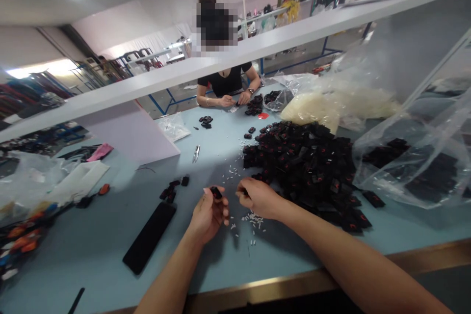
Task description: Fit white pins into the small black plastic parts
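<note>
Between the thumb and fingers of my left hand [208, 213] is a small black piece [216, 193], held up above the table. My right hand [259, 197] is closed in a pinch just to its right; what its fingers hold, if anything, is too small to make out. Beneath and between the hands lie small white bits [253, 219], scattered over the blue tabletop [221, 265]. A big heap of black pieces with red marks [305, 157] spreads out beyond my right hand. Several black pieces [172, 190] lie left of my left hand, above a black phone-like slab [150, 238].
A white shelf [158, 83] crosses over the table, with an upright panel [128, 130] under it. Thread snips [196, 153] lie farther back. Clear plastic bags [419, 157] stand at the right. Across the table a co-worker's hands [235, 100] handle small pieces.
</note>
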`<state>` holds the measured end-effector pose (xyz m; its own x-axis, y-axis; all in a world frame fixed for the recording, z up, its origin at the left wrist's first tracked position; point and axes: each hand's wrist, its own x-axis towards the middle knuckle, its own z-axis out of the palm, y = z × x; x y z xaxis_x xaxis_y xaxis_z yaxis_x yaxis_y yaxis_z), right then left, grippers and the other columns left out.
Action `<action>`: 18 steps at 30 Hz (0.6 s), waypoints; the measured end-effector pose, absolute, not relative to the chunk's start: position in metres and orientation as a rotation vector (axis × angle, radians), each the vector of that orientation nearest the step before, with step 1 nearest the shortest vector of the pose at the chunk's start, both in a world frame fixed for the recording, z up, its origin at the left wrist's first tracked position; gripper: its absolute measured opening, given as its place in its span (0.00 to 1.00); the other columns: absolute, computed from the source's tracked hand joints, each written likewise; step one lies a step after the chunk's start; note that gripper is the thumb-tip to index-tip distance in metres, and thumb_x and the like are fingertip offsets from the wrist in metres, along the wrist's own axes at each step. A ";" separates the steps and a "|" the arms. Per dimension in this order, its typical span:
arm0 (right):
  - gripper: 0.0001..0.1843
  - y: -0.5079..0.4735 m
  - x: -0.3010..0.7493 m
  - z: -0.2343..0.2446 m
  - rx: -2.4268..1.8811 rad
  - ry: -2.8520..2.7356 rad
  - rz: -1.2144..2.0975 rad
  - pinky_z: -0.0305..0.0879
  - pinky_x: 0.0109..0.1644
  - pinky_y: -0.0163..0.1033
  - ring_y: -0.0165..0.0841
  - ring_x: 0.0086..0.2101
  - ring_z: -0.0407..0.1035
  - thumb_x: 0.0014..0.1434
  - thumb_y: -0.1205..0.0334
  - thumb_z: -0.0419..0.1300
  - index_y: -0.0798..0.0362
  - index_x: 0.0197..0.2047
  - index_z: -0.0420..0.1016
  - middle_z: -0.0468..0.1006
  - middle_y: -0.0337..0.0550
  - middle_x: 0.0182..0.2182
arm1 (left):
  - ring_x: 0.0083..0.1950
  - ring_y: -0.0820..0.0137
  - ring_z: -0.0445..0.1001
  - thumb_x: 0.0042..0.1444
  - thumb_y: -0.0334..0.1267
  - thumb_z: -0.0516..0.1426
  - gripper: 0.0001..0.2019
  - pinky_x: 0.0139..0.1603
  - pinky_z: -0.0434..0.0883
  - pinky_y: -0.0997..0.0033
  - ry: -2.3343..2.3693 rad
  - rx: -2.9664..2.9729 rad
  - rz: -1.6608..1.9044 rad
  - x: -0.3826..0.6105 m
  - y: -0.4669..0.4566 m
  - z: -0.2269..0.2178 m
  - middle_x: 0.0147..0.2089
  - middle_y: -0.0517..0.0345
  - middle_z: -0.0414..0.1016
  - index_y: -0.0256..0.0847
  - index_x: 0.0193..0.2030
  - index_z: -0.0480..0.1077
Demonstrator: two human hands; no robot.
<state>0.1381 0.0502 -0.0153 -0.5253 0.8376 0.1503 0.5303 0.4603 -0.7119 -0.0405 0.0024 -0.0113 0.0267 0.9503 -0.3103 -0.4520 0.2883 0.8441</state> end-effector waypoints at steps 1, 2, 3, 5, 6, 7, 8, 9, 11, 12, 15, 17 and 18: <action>0.08 0.050 0.137 -0.015 -1.105 -2.108 0.968 0.59 0.32 0.34 0.31 0.29 0.66 0.61 0.62 0.54 0.55 0.34 0.72 0.74 0.41 0.29 | 0.23 0.73 0.69 0.50 0.58 0.61 0.23 0.19 0.68 0.74 1.000 0.621 1.203 -0.040 0.002 -0.012 0.29 0.60 0.71 0.40 0.41 0.70; 0.09 0.049 0.136 -0.016 -1.067 -1.994 1.084 0.57 0.30 0.33 0.29 0.27 0.64 0.61 0.61 0.54 0.55 0.33 0.71 0.72 0.38 0.26 | 0.24 0.74 0.69 0.50 0.56 0.61 0.22 0.20 0.70 0.73 0.976 0.623 1.212 -0.039 0.001 -0.012 0.30 0.60 0.71 0.39 0.40 0.70; 0.10 0.048 0.134 -0.015 -1.030 -1.888 1.178 0.56 0.29 0.33 0.28 0.26 0.62 0.61 0.60 0.54 0.54 0.32 0.71 0.70 0.36 0.24 | 0.25 0.74 0.69 0.50 0.55 0.62 0.21 0.22 0.71 0.72 0.955 0.628 1.218 -0.038 0.001 -0.013 0.30 0.60 0.70 0.38 0.40 0.70; 0.10 0.045 0.131 -0.014 -0.979 -1.704 1.299 0.55 0.29 0.33 0.28 0.25 0.59 0.60 0.58 0.54 0.54 0.31 0.70 0.68 0.34 0.23 | 0.24 0.74 0.70 0.52 0.52 0.62 0.18 0.24 0.73 0.70 0.932 0.652 1.195 -0.038 -0.001 -0.015 0.30 0.59 0.71 0.38 0.40 0.70; 0.10 0.043 0.130 -0.013 -0.963 -1.629 1.339 0.55 0.29 0.33 0.28 0.24 0.58 0.60 0.57 0.54 0.54 0.31 0.69 0.67 0.34 0.23 | 0.24 0.74 0.71 0.53 0.50 0.62 0.17 0.24 0.74 0.70 0.926 0.667 1.167 -0.037 -0.001 -0.016 0.30 0.58 0.72 0.38 0.41 0.70; 0.10 0.041 0.129 -0.012 -0.949 -1.567 1.375 0.55 0.29 0.33 0.28 0.24 0.58 0.59 0.57 0.55 0.53 0.31 0.69 0.66 0.33 0.22 | 0.24 0.73 0.72 0.54 0.49 0.62 0.16 0.25 0.74 0.69 0.920 0.681 1.137 -0.037 -0.002 -0.016 0.30 0.58 0.73 0.39 0.42 0.69; 0.10 0.040 0.129 -0.010 -0.936 -1.516 1.409 0.55 0.28 0.33 0.28 0.24 0.58 0.59 0.56 0.55 0.53 0.31 0.68 0.65 0.33 0.22 | 0.24 0.72 0.73 0.54 0.48 0.62 0.16 0.25 0.75 0.68 0.911 0.694 1.111 -0.036 -0.003 -0.015 0.31 0.57 0.75 0.40 0.42 0.68; 0.10 0.038 0.128 -0.009 -0.921 -1.478 1.445 0.55 0.28 0.33 0.28 0.23 0.58 0.59 0.55 0.55 0.53 0.31 0.68 0.65 0.33 0.21 | 0.25 0.71 0.74 0.54 0.47 0.63 0.15 0.26 0.75 0.68 0.903 0.702 1.091 -0.035 -0.004 -0.015 0.32 0.56 0.75 0.40 0.42 0.68; 0.11 0.037 0.128 -0.008 -0.883 -1.435 1.505 0.57 0.29 0.33 0.28 0.24 0.59 0.58 0.54 0.56 0.53 0.30 0.67 0.66 0.33 0.21 | 0.26 0.70 0.76 0.52 0.45 0.64 0.15 0.27 0.76 0.68 0.884 0.707 1.075 -0.034 -0.005 -0.014 0.33 0.56 0.76 0.40 0.41 0.67; 0.11 0.036 0.128 -0.008 -0.864 -1.425 1.528 0.58 0.30 0.34 0.28 0.24 0.60 0.58 0.54 0.57 0.53 0.30 0.67 0.67 0.33 0.22 | 0.27 0.69 0.77 0.52 0.44 0.65 0.16 0.28 0.76 0.68 0.874 0.706 1.074 -0.033 -0.005 -0.014 0.33 0.56 0.76 0.40 0.40 0.66; 0.12 0.035 0.127 -0.009 -0.843 -1.417 1.564 0.60 0.32 0.35 0.28 0.26 0.63 0.56 0.53 0.59 0.53 0.30 0.68 0.68 0.34 0.23 | 0.27 0.69 0.78 0.51 0.43 0.66 0.16 0.28 0.76 0.69 0.852 0.703 1.088 -0.031 -0.005 -0.013 0.32 0.58 0.76 0.40 0.40 0.66; 0.11 0.035 0.127 -0.010 -0.857 -1.423 1.566 0.61 0.32 0.35 0.29 0.26 0.63 0.56 0.54 0.59 0.53 0.30 0.68 0.67 0.34 0.23 | 0.27 0.69 0.78 0.50 0.43 0.66 0.16 0.28 0.76 0.68 0.844 0.706 1.092 -0.031 -0.005 -0.013 0.31 0.58 0.76 0.41 0.39 0.65; 0.11 0.035 0.127 -0.010 -0.864 -1.432 1.564 0.62 0.32 0.35 0.29 0.26 0.64 0.56 0.54 0.59 0.53 0.30 0.68 0.68 0.34 0.24 | 0.27 0.68 0.78 0.50 0.43 0.66 0.16 0.28 0.76 0.68 0.843 0.709 1.091 -0.031 -0.005 -0.014 0.32 0.58 0.76 0.41 0.39 0.66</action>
<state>0.1269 0.0353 -0.0103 -0.4228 0.9052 0.0429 -0.1226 -0.0102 -0.9924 -0.0312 -0.0046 -0.0136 0.2251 0.9472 -0.2282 -0.4601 0.3098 0.8321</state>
